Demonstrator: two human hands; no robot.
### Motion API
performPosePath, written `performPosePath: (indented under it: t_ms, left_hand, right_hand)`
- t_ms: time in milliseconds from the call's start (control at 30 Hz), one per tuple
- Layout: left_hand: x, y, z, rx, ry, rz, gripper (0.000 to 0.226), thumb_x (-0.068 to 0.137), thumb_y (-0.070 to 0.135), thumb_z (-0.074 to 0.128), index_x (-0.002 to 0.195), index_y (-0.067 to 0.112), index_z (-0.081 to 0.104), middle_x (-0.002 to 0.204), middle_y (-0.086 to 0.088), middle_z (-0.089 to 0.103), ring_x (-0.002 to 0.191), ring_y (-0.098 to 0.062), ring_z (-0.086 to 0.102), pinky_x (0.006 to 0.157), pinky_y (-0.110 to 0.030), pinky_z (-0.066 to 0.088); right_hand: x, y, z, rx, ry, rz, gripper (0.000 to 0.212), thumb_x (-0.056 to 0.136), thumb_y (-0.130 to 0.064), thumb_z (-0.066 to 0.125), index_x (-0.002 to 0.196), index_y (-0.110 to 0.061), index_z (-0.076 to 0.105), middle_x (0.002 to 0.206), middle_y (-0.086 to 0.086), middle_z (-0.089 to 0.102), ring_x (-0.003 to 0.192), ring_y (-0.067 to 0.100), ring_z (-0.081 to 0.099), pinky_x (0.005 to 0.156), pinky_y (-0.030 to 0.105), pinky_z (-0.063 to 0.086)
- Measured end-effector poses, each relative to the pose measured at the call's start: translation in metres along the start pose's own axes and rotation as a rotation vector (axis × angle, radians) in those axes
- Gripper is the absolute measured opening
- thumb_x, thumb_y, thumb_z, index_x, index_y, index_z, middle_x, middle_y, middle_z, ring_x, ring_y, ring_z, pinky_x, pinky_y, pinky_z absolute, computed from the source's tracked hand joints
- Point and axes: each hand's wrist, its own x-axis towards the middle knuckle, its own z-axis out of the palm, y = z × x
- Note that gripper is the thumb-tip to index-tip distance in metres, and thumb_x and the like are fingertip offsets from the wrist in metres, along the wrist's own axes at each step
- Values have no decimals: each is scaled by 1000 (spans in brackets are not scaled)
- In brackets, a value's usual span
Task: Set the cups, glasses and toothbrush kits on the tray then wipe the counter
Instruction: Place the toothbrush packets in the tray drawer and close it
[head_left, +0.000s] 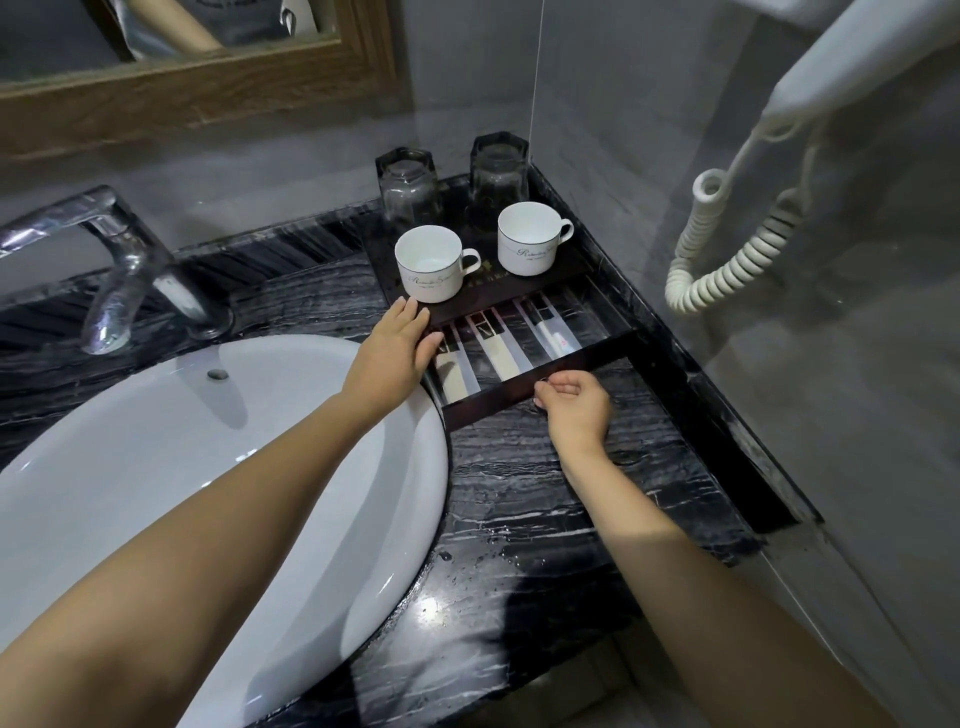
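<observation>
A black, white-veined marble counter (519, 493) is seen in a grey-walled bathroom, a white oval basin (156, 467) set at left. At far right, a dark rectangular tray (566, 371) is loaded: two upturned clear glasses (408, 189), two white ceramic cups (428, 262), three boxed toothbrush kits (498, 345). The left hand (395, 348) is laid flat, fingers extended, on the tray's left edge; the near rail is pinched by the right hand (574, 402).

A black surface (524, 499) veined with white streaks is seen. The tray (519, 299) is dark brown, nearly black. Two white cups (428, 270) (530, 239) are marked with thin dark rim lines and grey script lettering. The toothbrush kits (498, 345) are banded black, white and beige. The basin (208, 467) is plain white, the mirror frame (197, 98) brown wood-grained.
</observation>
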Motion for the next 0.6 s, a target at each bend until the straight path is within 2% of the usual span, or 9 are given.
performPosePath:
  t_ms: [133,333,533,600]
  left_hand:
    - [-1,1,0,5,-26,-10,54,96,34,40,139,1,34,152,-16,28,144,-28,15,117,-35,14]
    - [-5,0,6,39,-16,-2,61,95,37,41,142,1,27,154,-18,19,145,-27,9,117,-32,6]
    - [-7,-2,10,23,2,0,65,94,40,42,143,1,24,155,-16,16,145,-25,6,117,-31,4]
    - [-7,-2,11,19,4,-3,65,93,41,42,143,2,24,155,-15,16,145,-24,6,117,-30,4]
  right_hand:
    - [13,-9,18,4,16,-7,10,82,-2,66,90,-5,60,90,18,68,83,28,68,77,33,56]
    - [29,-19,37,-62,22,-27,13,83,-4,66,95,0,61,95,19,68,89,30,68,81,35,56]
    - [36,-26,47,-115,4,-86,16,83,-2,65,98,2,62,100,18,68,84,19,62,76,22,47]
    - [38,-27,50,-120,0,-97,16,84,0,64,99,3,62,102,19,67,89,22,63,76,20,46]
